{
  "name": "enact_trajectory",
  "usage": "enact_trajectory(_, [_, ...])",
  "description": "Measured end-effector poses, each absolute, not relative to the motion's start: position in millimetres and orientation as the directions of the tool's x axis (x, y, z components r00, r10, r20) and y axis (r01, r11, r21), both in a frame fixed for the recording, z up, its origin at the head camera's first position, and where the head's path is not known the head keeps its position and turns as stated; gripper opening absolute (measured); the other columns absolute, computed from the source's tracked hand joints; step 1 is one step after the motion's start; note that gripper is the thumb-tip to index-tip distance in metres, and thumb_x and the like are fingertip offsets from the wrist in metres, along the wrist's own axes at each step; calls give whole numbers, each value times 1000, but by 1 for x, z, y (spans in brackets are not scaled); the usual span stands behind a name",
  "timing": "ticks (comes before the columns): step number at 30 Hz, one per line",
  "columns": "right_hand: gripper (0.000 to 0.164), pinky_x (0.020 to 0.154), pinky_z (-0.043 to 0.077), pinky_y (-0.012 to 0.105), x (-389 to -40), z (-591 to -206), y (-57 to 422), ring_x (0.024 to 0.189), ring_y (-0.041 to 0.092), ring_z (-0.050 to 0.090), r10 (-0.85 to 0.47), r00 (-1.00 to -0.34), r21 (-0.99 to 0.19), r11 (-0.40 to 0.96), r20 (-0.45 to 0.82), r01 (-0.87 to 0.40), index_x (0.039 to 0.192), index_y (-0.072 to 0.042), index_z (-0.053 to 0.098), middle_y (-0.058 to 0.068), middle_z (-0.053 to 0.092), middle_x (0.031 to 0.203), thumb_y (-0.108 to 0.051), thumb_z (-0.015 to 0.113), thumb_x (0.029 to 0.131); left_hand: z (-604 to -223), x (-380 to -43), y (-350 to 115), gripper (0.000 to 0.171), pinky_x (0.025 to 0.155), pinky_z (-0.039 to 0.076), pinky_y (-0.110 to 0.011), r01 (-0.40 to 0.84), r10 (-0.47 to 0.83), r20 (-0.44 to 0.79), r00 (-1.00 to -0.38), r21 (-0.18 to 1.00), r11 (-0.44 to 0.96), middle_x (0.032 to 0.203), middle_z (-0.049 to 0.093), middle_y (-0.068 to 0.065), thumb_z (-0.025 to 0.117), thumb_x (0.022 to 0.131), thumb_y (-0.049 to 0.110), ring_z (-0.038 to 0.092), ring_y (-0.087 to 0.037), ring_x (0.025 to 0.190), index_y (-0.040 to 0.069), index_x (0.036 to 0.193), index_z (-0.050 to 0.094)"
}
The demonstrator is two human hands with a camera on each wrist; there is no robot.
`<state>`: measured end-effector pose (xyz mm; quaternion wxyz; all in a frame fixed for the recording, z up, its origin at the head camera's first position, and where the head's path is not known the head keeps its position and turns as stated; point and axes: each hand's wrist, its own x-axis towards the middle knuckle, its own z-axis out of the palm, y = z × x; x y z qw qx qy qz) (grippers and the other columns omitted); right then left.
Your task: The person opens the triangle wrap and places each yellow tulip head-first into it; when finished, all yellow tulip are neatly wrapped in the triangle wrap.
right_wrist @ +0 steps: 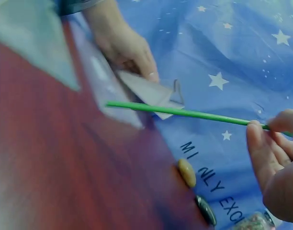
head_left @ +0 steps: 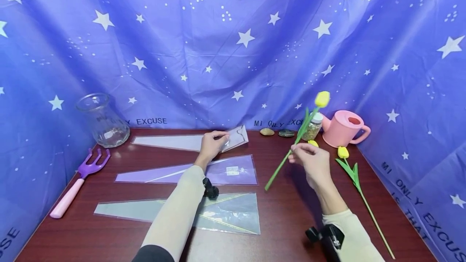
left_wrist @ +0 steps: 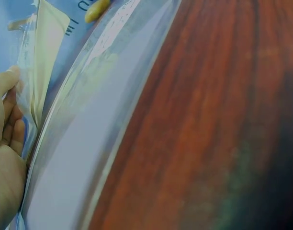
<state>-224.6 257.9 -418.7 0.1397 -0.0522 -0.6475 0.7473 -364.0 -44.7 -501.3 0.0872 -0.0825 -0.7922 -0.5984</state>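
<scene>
My left hand (head_left: 212, 145) pinches the wide end of a white tapered flower sleeve (head_left: 171, 142) at the back of the table. That end is lifted and tilted, while the narrow end lies flat to the left. In the left wrist view the raised clear film (left_wrist: 48, 52) stands up beside the fingers. My right hand (head_left: 314, 161) pinches the green stem of a yellow artificial tulip (head_left: 322, 99) between thumb and fingertips. The bloom points up and away, and the bare stem end (right_wrist: 137, 106) slants down to the left toward the sleeves.
A purple sleeve (head_left: 233, 177) and a greyish one (head_left: 123, 209) lie nearer. A glass vase (head_left: 109, 126) and purple hand fork (head_left: 87, 169) stand left. Two stones (head_left: 267, 132), a small jar (head_left: 313, 126), a pink watering can (head_left: 344, 130) and another tulip (head_left: 356, 181) sit right.
</scene>
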Motion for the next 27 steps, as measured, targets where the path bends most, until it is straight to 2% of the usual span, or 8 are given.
enact_trajectory(3, [16, 62, 63, 30, -241, -419, 251, 60, 15, 74, 376, -920, -937, -268, 111, -222, 84, -4, 74, 4, 76, 73, 7, 68, 93, -503, -364, -43, 17, 96, 54, -32, 233, 37, 232, -972, 934, 269, 114, 78, -7, 79, 92, 22, 69, -22, 108, 13, 106, 82])
enact_trajectory(10, [14, 65, 63, 33, -268, -430, 230, 62, 20, 76, 536, -840, -793, -474, 85, -383, 82, 3, 71, 11, 74, 69, 11, 67, 92, -504, -365, -46, 16, 97, 54, -35, 234, 33, 234, -972, 935, 266, 115, 78, -6, 79, 91, 24, 69, -22, 110, 15, 105, 83])
enact_trajectory(18, [10, 65, 63, 30, -288, -444, 212, 63, 18, 75, 661, -749, -729, -496, 34, -471, 83, 2, 67, 11, 74, 69, 7, 70, 92, -502, -365, -47, 17, 100, 53, -35, 236, 30, 236, -971, 936, 261, 115, 78, -7, 80, 91, 23, 69, -22, 112, 13, 105, 82])
enact_trajectory(27, [10, 65, 63, 30, -302, -458, 191, 63, 18, 75, 683, -729, -711, -535, -45, -457, 84, 2, 66, 10, 74, 73, 8, 70, 92, -502, -365, -46, 17, 99, 53, -34, 240, 26, 242, -970, 929, 284, 114, 78, -6, 80, 91, 22, 69, -22, 112, 13, 105, 83])
